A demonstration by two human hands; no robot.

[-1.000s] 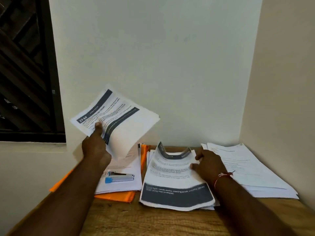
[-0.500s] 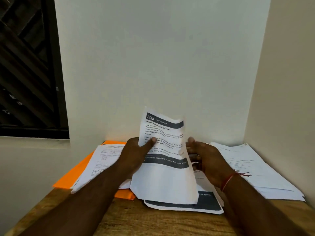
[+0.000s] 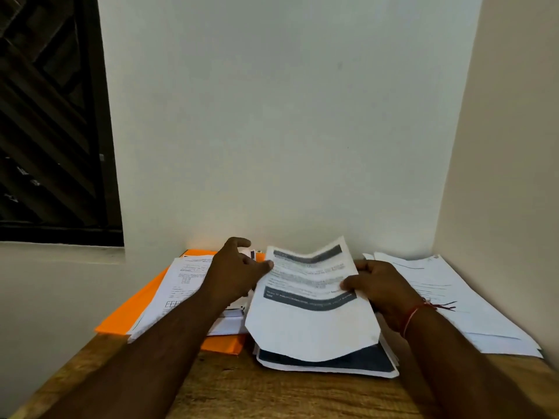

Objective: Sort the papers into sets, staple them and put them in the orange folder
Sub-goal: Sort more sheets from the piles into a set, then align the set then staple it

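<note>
printed sheets in right hand

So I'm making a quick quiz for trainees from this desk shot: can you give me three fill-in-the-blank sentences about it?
1. The folder lying under the left paper pile is coloured ___.
2. A red thread is tied round the ___ wrist.
3. The right hand grips the banded sheets over a table made of ___.

Missing words: orange; right; wood.
</note>
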